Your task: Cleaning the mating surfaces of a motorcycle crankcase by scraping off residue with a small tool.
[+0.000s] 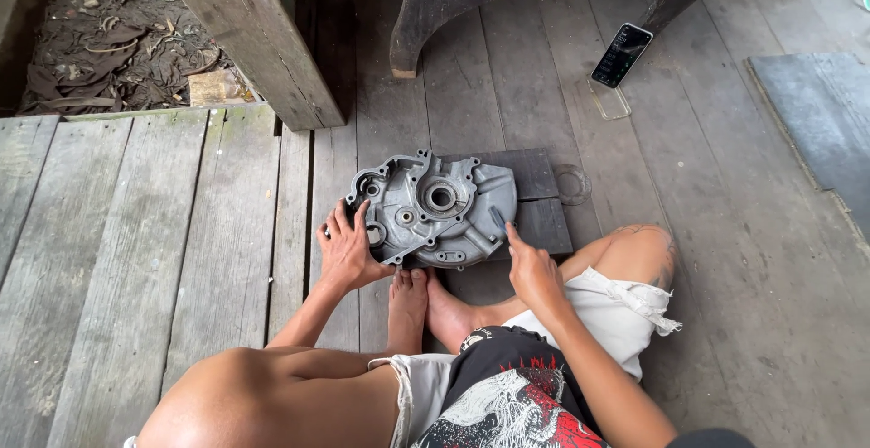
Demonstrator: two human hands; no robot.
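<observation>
Sitting cross-legged on the weathered grey plank floor (pixel 181 231), the person steadies a grey cast-metal engine case cover (pixel 433 205), its ribbed hollow inner side facing up, which lies flat on a dark square mat (pixel 535 194) just ahead of the bare feet (pixel 426 308). The left hand (pixel 347 250) clasps the cover's rim at about eight o'clock, fingers spread and curled over the edge, thumb along the outside. The right hand (pixel 530 267) meets the rim at about four o'clock, index finger stretched out and pressing near a small dark piece at the edge; I cannot tell whether that piece is a tool pinched in the fingers or part of the casting, so how tightly this hand closes stays unclear. As a judgement, the work looks early: the cover is merely positioned and held, its round central bore (pixel 440 198) and bolt holes are bare, and I see no loose bolts, gasket or fitted parts around it. A dark ring-shaped gasket or seal (pixel 573 184) lies at the mat's three o'clock edge. Farther off at one o'clock, a black smartphone (pixel 622 55) rests on the planks, screen lit, beside a clear case (pixel 611 104). A heavy wooden post (pixel 258 40) rises at eleven o'clock.
</observation>
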